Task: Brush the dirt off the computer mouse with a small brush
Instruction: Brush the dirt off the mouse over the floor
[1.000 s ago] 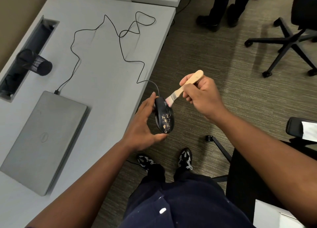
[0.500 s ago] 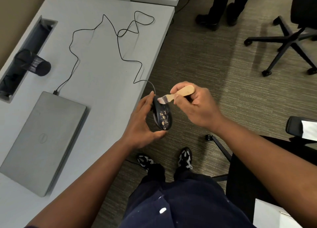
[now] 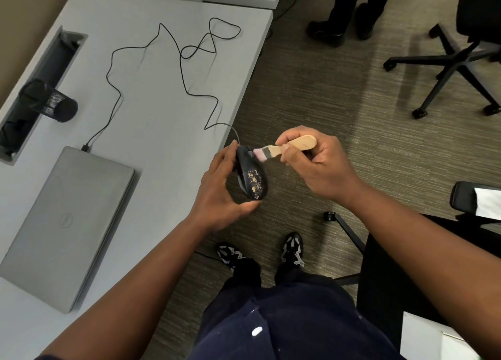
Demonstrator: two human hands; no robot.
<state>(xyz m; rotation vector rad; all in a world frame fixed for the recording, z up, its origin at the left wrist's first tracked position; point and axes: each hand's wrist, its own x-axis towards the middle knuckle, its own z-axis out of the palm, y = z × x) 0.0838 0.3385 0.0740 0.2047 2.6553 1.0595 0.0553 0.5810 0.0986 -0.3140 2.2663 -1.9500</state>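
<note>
A black wired computer mouse (image 3: 250,175) is held on edge over the floor, just off the desk's right edge, by my left hand (image 3: 219,194). Tan crumbs of dirt cover its lower back. My right hand (image 3: 314,164) grips the wooden handle of a small brush (image 3: 284,148), which lies almost level. Its pale pink bristles touch the upper end of the mouse. The mouse's black cable (image 3: 187,69) runs in loops across the desk to a closed grey laptop (image 3: 65,224).
The grey desk (image 3: 151,126) fills the left, with a black mesh pen cup (image 3: 50,103) and a cable trough (image 3: 40,77). Office chairs stand at the upper right (image 3: 455,56) and lower right (image 3: 406,278). Another person's legs (image 3: 349,9) stand at the top. Carpet lies below the mouse.
My right hand has swung the brush from pointing steeply down to nearly level, and its bristles have come onto the mouse's upper end. My left hand keeps the mouse in about the same place.
</note>
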